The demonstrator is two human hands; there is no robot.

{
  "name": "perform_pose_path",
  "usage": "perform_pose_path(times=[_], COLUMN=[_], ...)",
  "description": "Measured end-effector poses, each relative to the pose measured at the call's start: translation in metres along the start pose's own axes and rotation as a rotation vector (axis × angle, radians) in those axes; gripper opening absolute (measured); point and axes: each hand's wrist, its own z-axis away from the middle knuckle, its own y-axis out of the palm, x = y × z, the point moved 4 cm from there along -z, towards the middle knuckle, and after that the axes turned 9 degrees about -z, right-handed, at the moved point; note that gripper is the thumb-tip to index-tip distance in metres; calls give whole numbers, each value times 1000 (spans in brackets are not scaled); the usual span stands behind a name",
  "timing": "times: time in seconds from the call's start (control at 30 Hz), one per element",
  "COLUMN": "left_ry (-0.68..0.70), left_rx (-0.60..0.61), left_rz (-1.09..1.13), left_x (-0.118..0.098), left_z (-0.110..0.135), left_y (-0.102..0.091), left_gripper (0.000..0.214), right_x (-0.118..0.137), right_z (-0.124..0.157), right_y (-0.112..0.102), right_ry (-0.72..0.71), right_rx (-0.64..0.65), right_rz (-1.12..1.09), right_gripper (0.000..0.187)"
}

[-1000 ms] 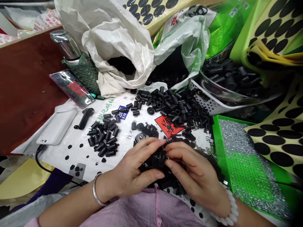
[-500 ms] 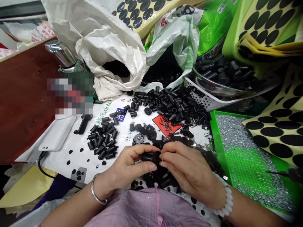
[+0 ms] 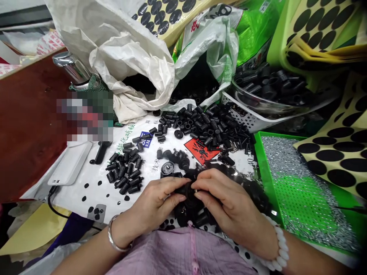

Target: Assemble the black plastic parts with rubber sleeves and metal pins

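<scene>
My left hand (image 3: 157, 202) has its thumb and forefinger closed around a black plastic part (image 3: 189, 190) in front of my body. Facing it, my right hand (image 3: 232, 210) pinches at the right end of that part, where a tiny shiny bit shows between the fingertips; its kind cannot be made out. Dark plastic pieces lie close under and behind both hands, partly hidden by them. Just beyond the left fingers is a round part with a grey face (image 3: 167, 168). Short black cylinders (image 3: 129, 168) form a pile to the left, and a larger heap (image 3: 203, 122) spreads farther back.
At right stands a green tray (image 3: 265, 172) of small metal pins, beside sheets of black round stickers (image 3: 342, 154). A clear bowl (image 3: 243, 95) of black tubes rests at a white basket (image 3: 246, 116). Open white sacks (image 3: 137, 49) stand behind; a white power bank (image 3: 70, 164) lies left.
The black part has turned in my left fingers from lying sideways to facing more end-on. My right fingertips stay against it. The view has shifted slightly.
</scene>
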Motion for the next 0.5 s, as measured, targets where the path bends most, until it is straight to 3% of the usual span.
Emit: perform_pose_path(times=[0.2, 0.33, 0.5], left_ry=[62, 96, 124], left_rx=[-227, -270, -298], left_rz=[-81, -156, -210], left_x=[-2, -4, -4], left_z=[4, 5, 5], left_y=[2, 3, 2], left_gripper=[30, 30, 32], right_x=[0, -2, 1], right_z=[1, 2, 2], right_y=[-6, -2, -1], right_ry=[119, 142, 56], right_rx=[-117, -64, -74], right_rz=[-30, -35, -14], right_gripper=[10, 7, 12])
